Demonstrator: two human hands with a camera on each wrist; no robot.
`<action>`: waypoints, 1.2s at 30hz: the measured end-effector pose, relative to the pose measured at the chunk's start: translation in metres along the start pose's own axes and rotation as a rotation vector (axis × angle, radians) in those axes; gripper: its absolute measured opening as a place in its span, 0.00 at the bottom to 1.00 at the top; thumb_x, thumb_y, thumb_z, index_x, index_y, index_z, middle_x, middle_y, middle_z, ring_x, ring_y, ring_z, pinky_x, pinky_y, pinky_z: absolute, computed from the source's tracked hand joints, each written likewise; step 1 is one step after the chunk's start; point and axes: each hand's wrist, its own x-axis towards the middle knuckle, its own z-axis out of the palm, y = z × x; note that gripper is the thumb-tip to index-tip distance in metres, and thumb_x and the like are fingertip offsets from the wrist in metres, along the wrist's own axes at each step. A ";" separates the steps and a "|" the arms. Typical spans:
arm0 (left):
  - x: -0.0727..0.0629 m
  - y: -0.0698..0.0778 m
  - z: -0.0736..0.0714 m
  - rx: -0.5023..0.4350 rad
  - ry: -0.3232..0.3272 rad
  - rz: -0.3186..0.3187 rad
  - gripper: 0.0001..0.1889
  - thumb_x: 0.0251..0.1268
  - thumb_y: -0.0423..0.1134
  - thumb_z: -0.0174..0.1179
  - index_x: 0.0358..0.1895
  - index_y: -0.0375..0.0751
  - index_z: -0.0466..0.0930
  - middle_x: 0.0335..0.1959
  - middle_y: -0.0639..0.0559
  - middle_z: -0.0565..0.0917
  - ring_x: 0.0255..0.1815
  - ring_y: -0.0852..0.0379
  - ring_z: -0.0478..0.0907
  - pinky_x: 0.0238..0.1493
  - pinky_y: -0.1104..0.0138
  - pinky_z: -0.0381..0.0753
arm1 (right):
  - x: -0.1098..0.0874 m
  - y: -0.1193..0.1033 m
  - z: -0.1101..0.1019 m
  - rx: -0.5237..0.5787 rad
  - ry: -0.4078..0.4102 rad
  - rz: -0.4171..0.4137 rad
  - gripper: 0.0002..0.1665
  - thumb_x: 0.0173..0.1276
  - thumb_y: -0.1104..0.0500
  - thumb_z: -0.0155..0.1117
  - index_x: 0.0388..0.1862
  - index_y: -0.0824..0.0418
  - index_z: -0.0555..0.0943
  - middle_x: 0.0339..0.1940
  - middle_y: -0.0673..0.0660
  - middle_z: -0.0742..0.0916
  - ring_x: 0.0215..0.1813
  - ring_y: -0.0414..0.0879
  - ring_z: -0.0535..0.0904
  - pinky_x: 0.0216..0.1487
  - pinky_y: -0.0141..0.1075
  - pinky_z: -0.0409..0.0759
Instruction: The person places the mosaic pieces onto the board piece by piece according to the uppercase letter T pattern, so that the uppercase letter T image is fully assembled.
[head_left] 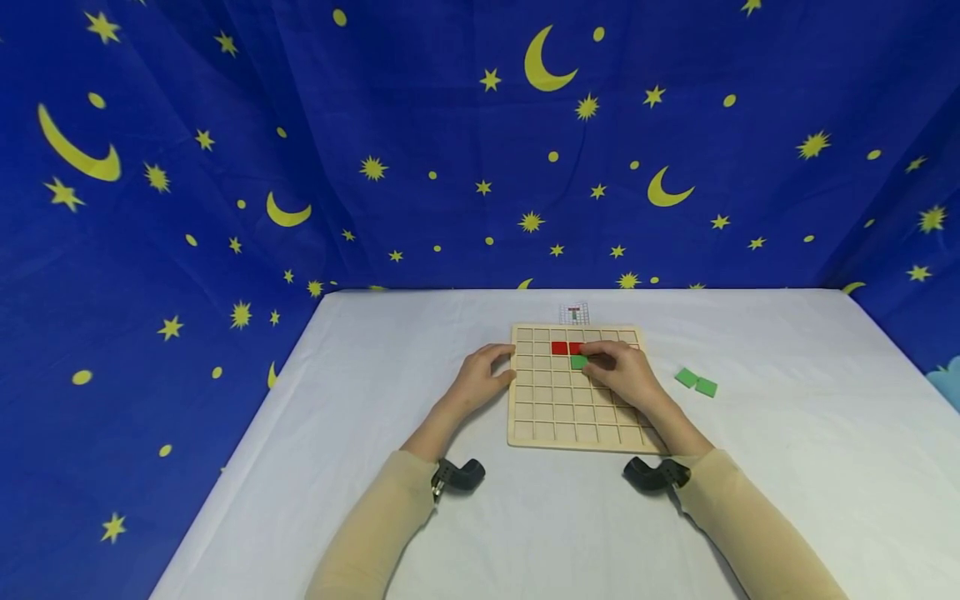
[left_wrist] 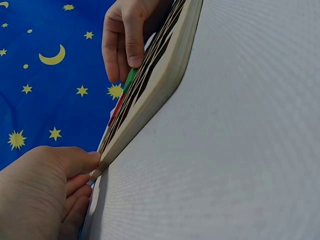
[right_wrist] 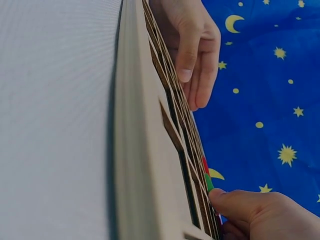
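My left hand (head_left: 480, 377) rests at the left edge of a square wooden grid board (head_left: 543, 429), thumb and fingertips against its rim. Over the upper right part of the board, my right hand (head_left: 628, 373) pinches a green square tile (head_left: 578, 362) by its right side, between thumb and index finger. That tile lies at a cell just below a red tile (head_left: 575, 348), which the index finger partly covers. Another red tile (head_left: 559, 348) sits beside it on the left. A bit of red shows past the right hand's knuckles; the cells beneath that hand are hidden.
Two loose green tiles (head_left: 696, 382) lie on the white tabletop (head_left: 787, 467) to the right of the board. Behind the board is a small grid card (head_left: 574, 313) with a red and green pattern. A blue curtain (head_left: 450, 125) with moons and stars borders the table.
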 end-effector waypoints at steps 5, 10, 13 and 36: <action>0.000 0.000 0.000 0.000 -0.001 -0.003 0.23 0.61 0.35 0.62 0.60 0.35 0.73 0.59 0.42 0.75 0.62 0.49 0.70 0.65 0.62 0.66 | -0.001 -0.002 0.000 -0.007 -0.004 0.007 0.19 0.58 0.62 0.71 0.49 0.62 0.83 0.50 0.59 0.84 0.56 0.57 0.74 0.59 0.51 0.70; 0.000 0.000 0.000 -0.001 0.005 0.003 0.23 0.60 0.34 0.62 0.59 0.34 0.74 0.58 0.42 0.76 0.62 0.49 0.70 0.64 0.62 0.66 | -0.002 -0.002 0.000 -0.001 0.000 0.018 0.19 0.58 0.61 0.70 0.49 0.61 0.83 0.50 0.59 0.84 0.57 0.57 0.74 0.59 0.51 0.70; 0.000 0.000 0.001 -0.004 0.004 0.001 0.23 0.60 0.34 0.62 0.59 0.34 0.74 0.58 0.42 0.76 0.61 0.49 0.70 0.64 0.62 0.67 | -0.002 -0.001 0.000 0.011 0.002 0.027 0.18 0.58 0.61 0.70 0.49 0.61 0.83 0.50 0.58 0.84 0.56 0.56 0.75 0.58 0.51 0.71; -0.001 0.000 0.001 -0.009 0.006 0.016 0.23 0.60 0.34 0.62 0.60 0.32 0.73 0.57 0.41 0.76 0.61 0.47 0.70 0.65 0.60 0.66 | 0.004 -0.039 -0.052 0.548 0.001 0.147 0.27 0.67 0.53 0.63 0.63 0.62 0.74 0.60 0.59 0.78 0.60 0.50 0.74 0.54 0.29 0.75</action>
